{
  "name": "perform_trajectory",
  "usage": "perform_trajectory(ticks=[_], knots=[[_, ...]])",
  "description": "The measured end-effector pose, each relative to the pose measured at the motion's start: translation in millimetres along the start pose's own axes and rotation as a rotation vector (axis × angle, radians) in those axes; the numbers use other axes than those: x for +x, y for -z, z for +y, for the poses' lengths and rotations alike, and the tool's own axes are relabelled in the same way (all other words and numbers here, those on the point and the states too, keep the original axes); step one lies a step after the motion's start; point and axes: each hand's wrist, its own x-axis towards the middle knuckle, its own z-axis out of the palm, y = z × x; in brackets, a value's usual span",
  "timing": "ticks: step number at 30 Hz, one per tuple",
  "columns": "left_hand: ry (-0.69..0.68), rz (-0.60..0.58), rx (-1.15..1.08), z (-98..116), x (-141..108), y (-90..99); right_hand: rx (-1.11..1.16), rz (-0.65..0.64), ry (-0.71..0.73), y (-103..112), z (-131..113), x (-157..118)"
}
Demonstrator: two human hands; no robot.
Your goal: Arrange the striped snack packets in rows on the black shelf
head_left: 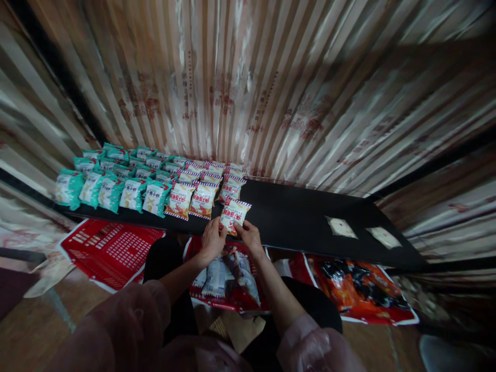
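Note:
Between my two hands is a white snack bag point(234, 213) with red lettering and a striped edge, at the front of a black shelf point(287, 212). My left hand point(213, 238) grips its lower left corner, and my right hand point(251, 236) pinches its lower right corner. Just left of it stand matching white snack bags point(204, 199) in rows several deep. Further left are rows of teal snack bags point(134, 194). Below my hands, a red basket point(248, 307) holds more bags point(219, 276), partly hidden by my arms.
Two small flat white packets point(341, 227) lie on the shelf's right part. Beneath the shelf are a red basket point(120, 253) at left and another point(403, 315) at right with orange and black packages point(360, 287). Striped plastic sheeting point(248, 88) hangs behind.

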Motion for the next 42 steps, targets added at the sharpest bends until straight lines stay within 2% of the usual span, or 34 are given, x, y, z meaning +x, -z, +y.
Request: perform_trajectory(ticks=[9, 15, 24, 30, 42], knots=[[-0.08, 0.024, 0.071, -4, 2, -9.8, -0.031, 0.005, 0.019, -2, 9, 16], [-0.147, 0.0, 0.099, -6, -4, -17.2, -0.071, 0.031, 0.046, -2, 15, 29], [-0.253, -0.004, 0.209, -6, -4, -23.2, -0.168, 0.077, 0.087, -7, 13, 44], [-0.322, 0.024, 0.238, -6, -2, -23.8, -0.179, 0.058, 0.103, -9, 13, 47], [-0.311, -0.011, 0.258, -4, 5, -21.1, -0.162, 0.071, 0.148, -18, 11, 51]])
